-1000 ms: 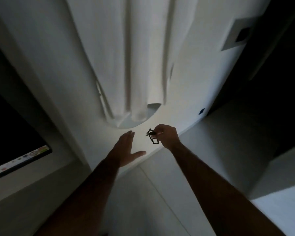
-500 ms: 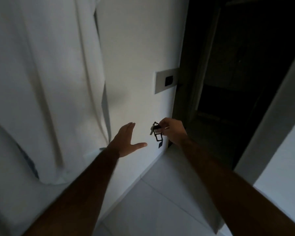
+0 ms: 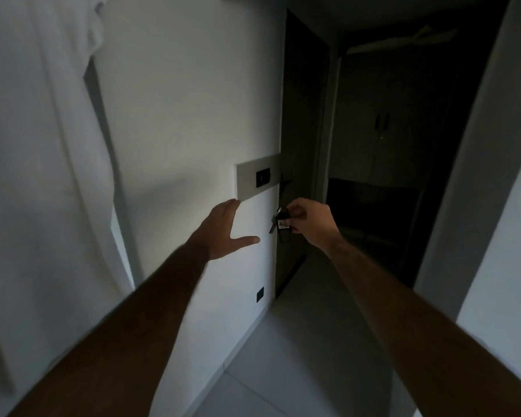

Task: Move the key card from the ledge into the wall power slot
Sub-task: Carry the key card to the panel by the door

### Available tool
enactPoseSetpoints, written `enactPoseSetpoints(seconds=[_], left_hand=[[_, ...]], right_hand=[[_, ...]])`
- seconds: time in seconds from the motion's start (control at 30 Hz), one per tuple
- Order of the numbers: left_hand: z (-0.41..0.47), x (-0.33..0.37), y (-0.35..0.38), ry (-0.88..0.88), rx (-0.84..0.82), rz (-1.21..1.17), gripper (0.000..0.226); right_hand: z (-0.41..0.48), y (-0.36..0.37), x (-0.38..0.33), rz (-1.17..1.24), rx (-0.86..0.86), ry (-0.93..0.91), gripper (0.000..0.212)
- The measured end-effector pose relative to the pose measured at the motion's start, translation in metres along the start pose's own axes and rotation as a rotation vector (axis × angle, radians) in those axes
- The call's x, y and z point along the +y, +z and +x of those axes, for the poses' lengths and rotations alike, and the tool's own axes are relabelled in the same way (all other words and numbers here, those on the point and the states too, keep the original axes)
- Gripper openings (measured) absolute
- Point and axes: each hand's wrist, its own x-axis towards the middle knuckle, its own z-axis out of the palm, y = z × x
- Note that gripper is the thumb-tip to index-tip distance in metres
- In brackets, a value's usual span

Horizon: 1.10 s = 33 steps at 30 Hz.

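My right hand (image 3: 310, 225) pinches the key card (image 3: 283, 225), a small dark tag with a white label and a metal key hanging on a ring. It hovers in front of the wall's right edge, below and right of the wall power slot (image 3: 263, 177), a small black opening in a grey rectangular plate (image 3: 247, 183). My left hand (image 3: 224, 231) is open, fingers together and thumb spread, its fingertips just below the plate's lower left corner. It holds nothing. The room is dim.
A white garment (image 3: 42, 164) hangs on the wall at left. A dark doorway (image 3: 373, 164) opens right of the wall edge, with a door handle (image 3: 284, 183) beside the plate. A small black socket (image 3: 260, 294) sits low on the wall. Pale tiled floor lies below.
The view has swung up and right from the hanging garment to the wall plate. Both hands have risen toward the plate, and the right hand still holds the key card.
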Motion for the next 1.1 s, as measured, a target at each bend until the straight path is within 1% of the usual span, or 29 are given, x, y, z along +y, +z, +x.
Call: enactPoseSetpoints(seconds=[0.23,0.3,0.43,0.6,0.73,0.8,0.9,1.1], left_hand=[[0.101,-0.012,0.003,0.082,0.026,0.057,0.11],[0.126,-0.014,0.006,0.087,0.033,0.073,0.111],[0.174,-0.017,0.019,0.081,0.037,0.101,0.115],[0.236,-0.018,0.047,0.088,0.089,0.105,0.121],[0.282,-0.017,0.071,0.059,0.133,0.11,0.132],[0.304,-0.017,0.082,0.03,0.137,0.12,0.131],[0.33,-0.02,0.096,-0.025,0.158,0.126,0.122],[0.377,-0.036,0.118,-0.071,0.14,0.192,0.125]], right_hand=[[0.083,-0.019,0.016,0.068,0.058,-0.015,0.025],[0.106,-0.024,0.024,0.068,0.062,-0.042,0.028],[0.153,-0.037,0.049,0.04,0.037,-0.088,0.036],[0.216,-0.061,0.085,0.039,-0.003,-0.124,0.038],[0.267,-0.077,0.113,0.047,-0.042,-0.167,0.039],[0.291,-0.082,0.128,0.053,-0.051,-0.184,0.04],[0.325,-0.085,0.148,0.069,-0.085,-0.225,0.044],[0.394,-0.071,0.191,0.112,-0.115,-0.255,0.046]])
